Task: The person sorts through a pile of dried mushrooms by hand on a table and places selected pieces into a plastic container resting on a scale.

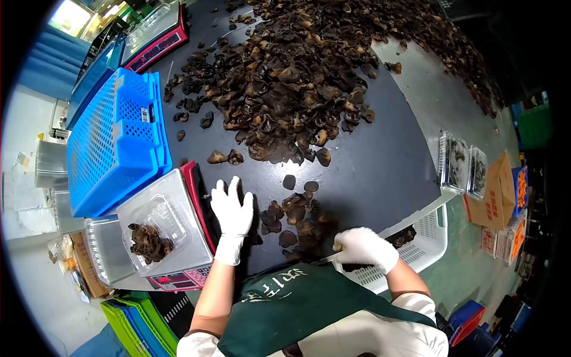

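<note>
My left hand (232, 208), in a white glove, has its fingers spread over the dark table just right of a red-edged scale (196, 205). My right hand (364, 247), also gloved, is closed at the table's near edge, above a white basket (431, 235); whatever its fingers hold, if anything, is hidden. Between my hands lie several loose brown wood ear mushrooms (288, 239). Beyond them spreads a large heap of wood ear mushrooms (291, 89). On the scale, a clear plastic tray (172, 217) holds a clump of wood ear mushrooms (150, 243).
Blue perforated crates (113, 149) stand behind the scale at left. Another red scale (157, 44) is at the far left. Filled clear boxes (453, 160) sit at the table's right edge, with a cardboard box (493, 193) beyond. Green crates (134, 324) are at lower left.
</note>
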Motion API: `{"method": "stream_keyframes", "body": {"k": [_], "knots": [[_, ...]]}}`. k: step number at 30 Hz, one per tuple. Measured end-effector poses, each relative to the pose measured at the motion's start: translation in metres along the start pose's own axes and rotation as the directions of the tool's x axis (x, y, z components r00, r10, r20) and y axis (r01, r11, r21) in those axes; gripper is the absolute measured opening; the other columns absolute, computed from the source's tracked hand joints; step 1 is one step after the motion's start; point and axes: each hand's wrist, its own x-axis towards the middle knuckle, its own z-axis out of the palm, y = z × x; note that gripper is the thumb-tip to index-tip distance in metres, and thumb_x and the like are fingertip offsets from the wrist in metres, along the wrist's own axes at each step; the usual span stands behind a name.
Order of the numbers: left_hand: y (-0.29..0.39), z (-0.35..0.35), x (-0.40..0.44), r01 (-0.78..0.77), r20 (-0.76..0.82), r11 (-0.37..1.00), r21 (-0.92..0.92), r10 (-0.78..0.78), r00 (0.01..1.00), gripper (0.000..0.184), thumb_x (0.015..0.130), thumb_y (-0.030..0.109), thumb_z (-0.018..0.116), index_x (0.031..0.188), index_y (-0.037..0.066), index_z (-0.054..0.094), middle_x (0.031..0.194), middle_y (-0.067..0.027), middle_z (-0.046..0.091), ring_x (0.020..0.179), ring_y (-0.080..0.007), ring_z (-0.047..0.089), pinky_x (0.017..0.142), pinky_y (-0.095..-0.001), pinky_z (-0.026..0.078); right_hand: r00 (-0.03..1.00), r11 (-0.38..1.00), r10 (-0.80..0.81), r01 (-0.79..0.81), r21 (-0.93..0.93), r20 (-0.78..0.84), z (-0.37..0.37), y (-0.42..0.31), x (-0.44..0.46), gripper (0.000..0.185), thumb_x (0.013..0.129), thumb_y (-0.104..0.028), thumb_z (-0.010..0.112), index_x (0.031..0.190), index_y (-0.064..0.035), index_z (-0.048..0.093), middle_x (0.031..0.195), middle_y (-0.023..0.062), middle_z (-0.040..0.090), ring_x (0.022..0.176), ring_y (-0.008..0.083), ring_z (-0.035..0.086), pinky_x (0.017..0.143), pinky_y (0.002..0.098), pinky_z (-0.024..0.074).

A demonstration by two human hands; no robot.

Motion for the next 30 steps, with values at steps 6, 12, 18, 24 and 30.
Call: {"method": "stream_keyframes", "body": {"k": [6,12,18,24,30], "knots": [[0.015,0.003,-0.034,-0.252,0.022,0.944,-0.212,0.262,0.965,0.025,0.083,0.01,0.061,0.108,0.009,0.066,0.116,-0.0171,0.055,0.113,-0.0356,0.049,0.1,-0.0449,0.038,0.98,0.977,-0.183,0.172,0.127,0.079,0.056,-0.016,0.033,0.032,0.086,-0.02,0.055,0.112,-0.0041,0.062,0.095,0.021,0.066,0.089,0.0384,0.064,0.08,0.0471,0.0496],[0.016,-0.012,-0.052,-0.03,0.208,0.863,-0.505,0.155,0.966,0.027,0.091,0.006,0.051,0.115,0.007,0.063,0.127,-0.018,0.052,0.12,-0.0325,0.049,0.105,-0.0381,0.037,0.928,0.836,-0.302,0.369,0.407,-0.219,0.076,-0.039,0.061,0.045,0.088,-0.005,0.052,0.133,-0.0065,0.049,0.098,0.0232,0.065,0.09,0.0392,0.063,0.08,0.0446,0.0505],[-0.013,-0.024,-0.051,0.083,0.095,0.819,-0.567,-0.035,0.995,0.029,0.094,0.004,0.046,0.119,0.003,0.06,0.129,-0.0154,0.053,0.124,-0.0289,0.048,0.108,-0.0366,0.033,0.955,0.836,-0.272,0.294,0.462,-0.116,0.015,-0.039,0.04,0.024,0.086,-0.019,0.059,0.104,-0.0084,0.07,0.096,0.0143,0.07,0.087,0.0312,0.068,0.081,0.036,0.0529],[-0.033,-0.005,-0.069,0.188,0.152,0.688,-0.701,-0.114,0.982,0.032,0.1,0.01,0.042,0.128,0.0,0.053,0.13,-0.012,0.053,0.124,-0.0227,0.047,0.109,-0.0336,0.032,0.41,0.941,-0.118,0.338,0.031,-0.904,0.0,0.017,0.081,0.025,0.081,-0.016,0.067,0.104,-0.005,0.067,0.096,0.0143,0.068,0.089,0.0293,0.065,0.08,0.0366,0.0503],[-0.015,-0.024,-0.064,0.507,0.426,0.426,-0.749,-0.276,0.862,0.047,0.102,0.031,0.039,0.14,0.003,0.043,0.141,-0.012,0.047,0.129,-0.0236,0.042,0.11,-0.0354,0.029,0.521,0.862,-0.41,0.491,-0.13,-0.749,0.033,-0.017,0.11,0.039,0.079,-0.02,0.067,0.115,-0.0059,0.061,0.118,0.0114,0.061,0.115,0.0331,0.053,0.099,0.0443,0.0403]]}}
